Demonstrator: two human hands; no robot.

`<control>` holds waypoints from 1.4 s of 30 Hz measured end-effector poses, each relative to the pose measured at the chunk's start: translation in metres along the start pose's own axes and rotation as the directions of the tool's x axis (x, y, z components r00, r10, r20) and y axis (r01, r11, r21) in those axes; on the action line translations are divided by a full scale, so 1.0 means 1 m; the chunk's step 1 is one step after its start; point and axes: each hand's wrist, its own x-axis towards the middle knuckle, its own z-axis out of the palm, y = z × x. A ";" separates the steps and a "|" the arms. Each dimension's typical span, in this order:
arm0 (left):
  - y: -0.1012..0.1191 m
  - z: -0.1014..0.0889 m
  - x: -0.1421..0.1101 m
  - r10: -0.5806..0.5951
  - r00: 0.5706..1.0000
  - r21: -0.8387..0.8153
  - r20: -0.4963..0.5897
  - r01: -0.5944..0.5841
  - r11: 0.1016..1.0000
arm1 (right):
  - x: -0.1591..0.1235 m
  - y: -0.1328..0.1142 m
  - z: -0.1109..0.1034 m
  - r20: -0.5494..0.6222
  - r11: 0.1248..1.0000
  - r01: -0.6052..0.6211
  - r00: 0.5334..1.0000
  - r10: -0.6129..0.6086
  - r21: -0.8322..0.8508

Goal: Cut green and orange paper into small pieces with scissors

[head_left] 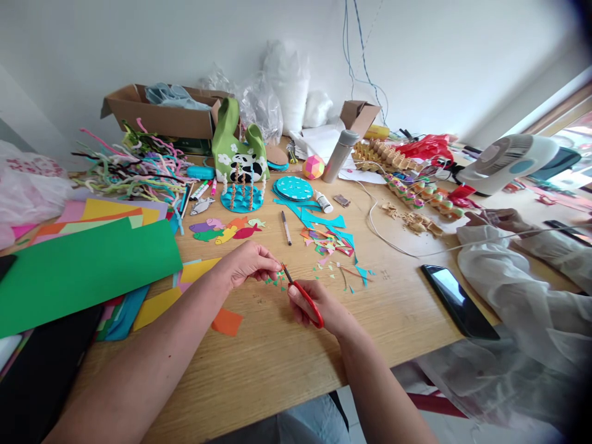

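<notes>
My right hand (314,302) grips red-handled scissors (316,313), their blades pointing up and left. The tips reach the fingers of my left hand (252,264), which is closed in a pinch; whatever it holds is too small to make out. Tiny green paper scraps (277,280) lie on the table below the fingertips. Beyond my left hand lie several colourful paper fish (226,235). A capped pen (286,228) rests just past both hands, beside a pile of paper offcuts (329,242). An orange paper piece (227,322) lies near my left forearm.
Coloured paper sheets (92,265) cover the left side, with fuzzy pipe cleaners (134,163) behind. Blue paper discs (294,189), a glue bottle (324,201) and a thermos (340,157) stand farther back. At right are a phone (456,299), a white cable (393,243) and another person's sleeve (494,259).
</notes>
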 end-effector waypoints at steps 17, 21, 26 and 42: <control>0.003 -0.001 0.000 -0.034 0.999 0.023 0.010 0.034 0.999 | 0.001 0.004 -0.001 -0.012 0.999 -0.023 1.000 0.024 0.026; 0.002 -0.001 0.000 -0.036 0.999 0.022 0.004 0.036 0.999 | 0.001 0.003 -0.001 -0.024 0.999 -0.032 0.999 0.033 0.034; 0.002 -0.004 -0.001 -0.024 0.999 0.023 0.032 0.023 0.999 | 0.002 0.004 -0.001 -0.030 0.999 -0.031 0.999 0.032 0.040; 0.003 -0.006 -0.003 -0.024 0.998 -0.015 0.061 0.025 1.000 | 0.003 0.006 0.001 -0.041 0.999 -0.032 0.999 0.032 0.009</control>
